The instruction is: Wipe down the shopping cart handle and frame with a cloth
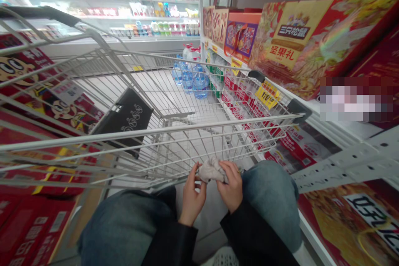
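Observation:
A crumpled light-grey cloth [212,170] is bunched between my two hands, low in the middle of the view. My left hand [193,193] pinches its left end between thumb and fingers. On the other end, the fingers of my right hand [230,185] are closed, and a ring shows on one of them. Just beyond my hands stands a wire shopping cart [174,131], its near side rail passing above the cloth. A dark panel with white print [127,120] sits at the cart's left end.
Shelves with gift boxes [289,45] run along my right, with packs of red-labelled bottles [246,91] below. Blue-tinted water jugs [191,77] stand on the floor ahead. Red cartons [28,224] are stacked at left. A lit refrigerated display [102,12] spans the back.

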